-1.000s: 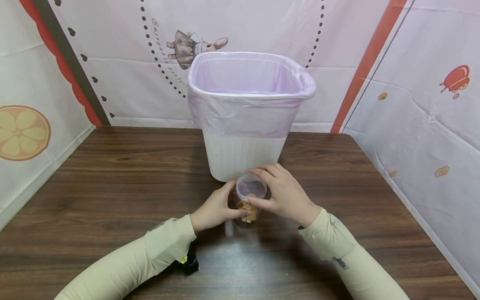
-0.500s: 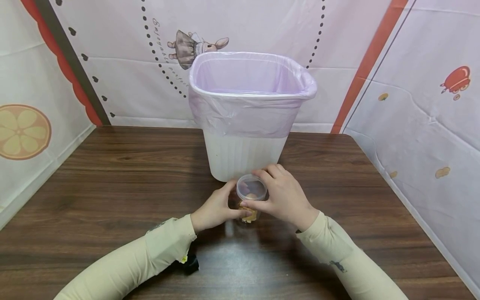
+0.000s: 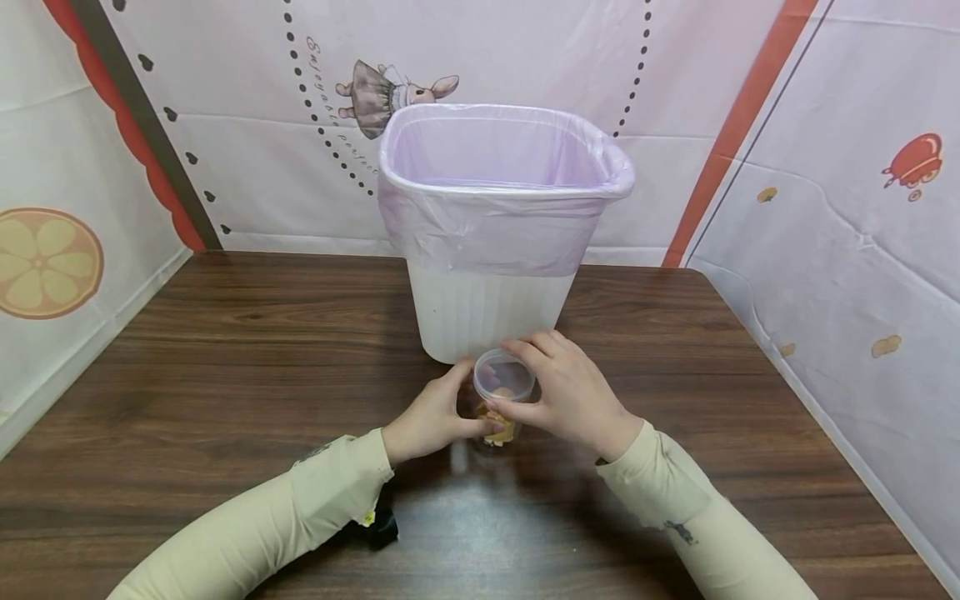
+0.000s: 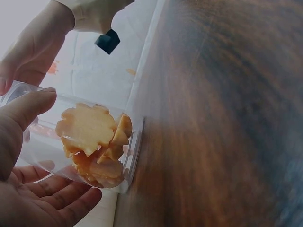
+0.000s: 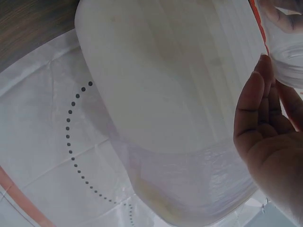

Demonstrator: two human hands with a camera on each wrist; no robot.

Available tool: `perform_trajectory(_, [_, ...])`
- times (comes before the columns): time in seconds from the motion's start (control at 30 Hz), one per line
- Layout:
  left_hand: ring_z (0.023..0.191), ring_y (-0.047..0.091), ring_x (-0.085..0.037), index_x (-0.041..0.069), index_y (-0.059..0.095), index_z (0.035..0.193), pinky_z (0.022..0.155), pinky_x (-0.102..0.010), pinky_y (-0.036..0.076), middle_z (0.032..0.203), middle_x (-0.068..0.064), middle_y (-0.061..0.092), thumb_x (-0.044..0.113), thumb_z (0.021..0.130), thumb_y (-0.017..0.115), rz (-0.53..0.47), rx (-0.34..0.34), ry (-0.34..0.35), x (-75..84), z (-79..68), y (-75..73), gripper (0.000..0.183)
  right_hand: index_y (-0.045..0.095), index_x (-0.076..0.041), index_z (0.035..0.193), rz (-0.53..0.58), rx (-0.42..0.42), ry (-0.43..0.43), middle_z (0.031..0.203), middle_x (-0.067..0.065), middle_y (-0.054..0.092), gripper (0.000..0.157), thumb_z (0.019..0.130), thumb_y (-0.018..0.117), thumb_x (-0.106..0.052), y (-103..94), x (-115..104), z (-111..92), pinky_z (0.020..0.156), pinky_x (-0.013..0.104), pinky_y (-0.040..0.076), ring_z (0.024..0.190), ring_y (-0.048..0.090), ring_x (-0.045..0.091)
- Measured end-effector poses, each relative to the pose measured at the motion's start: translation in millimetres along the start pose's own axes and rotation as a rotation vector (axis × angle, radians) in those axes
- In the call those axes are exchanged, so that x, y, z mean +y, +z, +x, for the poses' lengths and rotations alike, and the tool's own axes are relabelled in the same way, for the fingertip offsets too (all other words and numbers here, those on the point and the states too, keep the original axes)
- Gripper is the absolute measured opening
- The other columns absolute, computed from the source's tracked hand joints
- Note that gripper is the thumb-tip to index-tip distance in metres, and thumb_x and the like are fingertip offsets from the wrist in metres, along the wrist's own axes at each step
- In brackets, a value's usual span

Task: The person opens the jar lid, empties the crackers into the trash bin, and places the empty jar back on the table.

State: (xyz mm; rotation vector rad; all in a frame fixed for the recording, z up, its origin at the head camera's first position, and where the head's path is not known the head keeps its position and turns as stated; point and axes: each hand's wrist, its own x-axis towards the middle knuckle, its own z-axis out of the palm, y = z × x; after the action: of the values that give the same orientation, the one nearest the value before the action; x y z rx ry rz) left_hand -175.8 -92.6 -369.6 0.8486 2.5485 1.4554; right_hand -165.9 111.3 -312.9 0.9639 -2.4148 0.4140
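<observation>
A clear plastic jar (image 4: pixel 42 149) stands upright on the table, right in front of the bin. Flower-shaped golden cookies (image 4: pixel 87 127) lie in its lower part. My left hand (image 3: pixel 429 419) grips the jar's body from the left, thumb on the near side and fingers round the far side. From the right, my right hand (image 3: pixel 573 398) pinches the rim of the jar's round clear lid (image 3: pixel 504 372) between thumb and fingers. The right wrist view catches these curled fingertips (image 5: pixel 258 78) at the rim. The lid sits on top of the jar.
A white bin (image 3: pixel 483 308) with a purple bag (image 3: pixel 495 229) folded over its rim stands just behind the jar. A small black object (image 3: pixel 384 529) shows by the left sleeve. Printed cloth walls (image 3: pixel 847 208) enclose the brown wooden table (image 3: pixel 262 350) at the back and sides.
My right hand turns slightly at the lid's rim, its thumb shifting left and then back right. The left hand and the jar stay in place.
</observation>
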Motion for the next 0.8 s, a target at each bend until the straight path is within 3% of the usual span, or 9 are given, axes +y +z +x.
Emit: perform_trajectory(0.8, [0.107, 0.061, -0.018, 0.012, 0.044, 0.133, 0.092, -0.031, 0.049, 0.121, -0.003, 0.062, 0.025, 0.079, 0.079, 0.006, -0.009, 0.016, -2.3, 0.6, 0.4, 0.065, 0.055, -0.007, 0.132, 0.22, -0.175, -0.063, 0.125, 0.006, 0.063, 0.058, 0.08, 0.071, -0.029, -6.1, 14, 2, 0.1, 0.042, 0.044, 0.118, 0.056, 0.021])
